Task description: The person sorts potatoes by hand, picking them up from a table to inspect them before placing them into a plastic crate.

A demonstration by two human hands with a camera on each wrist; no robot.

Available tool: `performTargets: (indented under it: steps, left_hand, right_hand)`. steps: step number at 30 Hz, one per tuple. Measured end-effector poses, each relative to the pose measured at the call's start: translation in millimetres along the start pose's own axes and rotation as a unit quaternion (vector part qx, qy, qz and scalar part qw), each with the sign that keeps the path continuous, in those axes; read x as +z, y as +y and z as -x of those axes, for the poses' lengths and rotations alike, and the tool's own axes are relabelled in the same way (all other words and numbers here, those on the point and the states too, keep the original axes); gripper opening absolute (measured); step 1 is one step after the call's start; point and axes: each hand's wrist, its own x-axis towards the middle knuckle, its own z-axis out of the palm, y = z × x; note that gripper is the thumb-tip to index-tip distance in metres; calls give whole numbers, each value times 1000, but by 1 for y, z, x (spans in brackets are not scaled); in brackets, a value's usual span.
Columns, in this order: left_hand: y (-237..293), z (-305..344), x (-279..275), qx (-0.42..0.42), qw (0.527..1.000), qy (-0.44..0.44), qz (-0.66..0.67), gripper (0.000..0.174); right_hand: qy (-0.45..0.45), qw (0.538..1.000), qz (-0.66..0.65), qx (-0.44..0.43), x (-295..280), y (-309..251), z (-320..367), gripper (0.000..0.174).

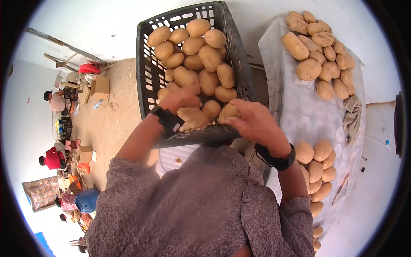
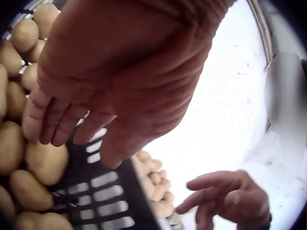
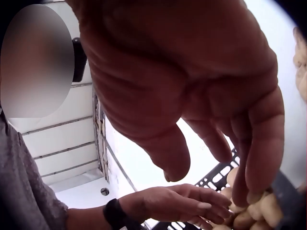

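Potatoes [image 1: 193, 46] lay heaped in the crate [image 1: 201, 137], its tall slotted walls presumably stopping them rolling off. Left hand [image 1: 182, 102] and right hand [image 1: 255, 122] were palm-down over the crate's near end, fingers loosely extended, gripping nothing, likely to reach the top layer; loose piles [image 1: 308, 69] sat right of the crate on a covered table [image 1: 299, 115], probably kept separate.

White wall [image 1: 109, 23] | tan floor [image 1: 113, 128] | pale cloth-covered table [image 1: 302, 115] | bright light

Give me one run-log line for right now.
left hand: over potatoes in black crate | right hand: by potato at crate's near end | grip: none clear | beside crate: more potatoes on pale sheet
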Motion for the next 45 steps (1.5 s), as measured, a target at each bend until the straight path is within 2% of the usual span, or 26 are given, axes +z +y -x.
performTargets:
  steps: [1, 2, 4, 5, 7, 8, 10, 14, 16, 19, 23, 26, 28, 32, 37, 39, 41, 43, 44, 45]
  left_hand:
    - [-14, -3, 12, -14, 1000, 11, 4, 35]
    - [-13, -1, 16, -16, 1000, 11, 7, 35]
    - [0, 3, 19, -85, 983, -79, -143, 52]
    - [5, 5, 19, -83, 983, -81, -142, 52]
    - [19, 6, 16, -159, 975, -85, -131, 44]
    - [23, 5, 17, -155, 975, -88, -131, 44]
    - [28, 3, 19, -179, 944, -117, -249, 48]
    - [33, -4, 17, -153, 919, -171, -320, 55]
    - [25, -16, 15, -188, 917, -254, -243, 59]
    - [11, -11, 18, -169, 946, -205, -187, 63]
    - [-2, -10, 17, -139, 960, -187, -157, 64]
    - [7, -9, 12, -126, 955, -218, -155, 68]
    - [5, -9, 12, -128, 957, -222, -133, 77]
    - [12, -8, 16, -118, 959, -224, -125, 73]
    - [-23, -20, 38, -2, 977, -173, -129, 75]
    - [-5, -12, 26, -29, 976, -205, -71, 75]
    - [-26, -11, 29, -29, 982, -184, -32, 69]
    - [9, -1, 2, -85, 976, -197, 46, 52]
    - [7, 1, -4, -64, 972, -184, 129, 53]
    - [6, 4, -11, -48, 961, -171, 212, 55]
  right_hand:
    - [21, 998, 45, -38, 12, 3, -2, 28]
    - [18, 998, 44, -39, 15, 0, -5, 28]
    - [-69, 996, 61, -12, 19, -4, -10, 39]
    - [-70, 996, 62, -10, 24, -1, -10, 39]
    - [-73, 995, 59, -23, 33, 8, -8, 38]
    - [-72, 995, 60, -19, 34, 11, -7, 38]
    - [-67, 996, 54, -26, 34, 14, -6, 37]
    - [-66, 996, 57, -10, 31, 16, -5, 35]
    - [-73, 996, 57, 7, 29, 17, -3, 34]
    - [-64, 996, 52, 19, 27, 17, -2, 32]
    - [-60, 997, 48, 6, 29, 21, -3, 32]
    - [-55, 998, 40, 1, 31, 25, -4, 32]
    - [-44, 999, 27, -16, 34, 30, -3, 32]
    - [-47, 999, 18, -6, 32, 28, -5, 32]
    - [-65, 997, 29, 17, 36, 31, -6, 31]
    - [-73, 997, 26, 25, 35, 30, -8, 29]
    - [-23, 1000, -3, 15, 33, 29, -6, 28]
    - [-29, 998, -13, 45, 38, 31, -10, 33]
    - [-13, 998, -11, 64, 37, 32, -9, 33]
    - [32, 998, -43, 43, 36, 30, -6, 39]
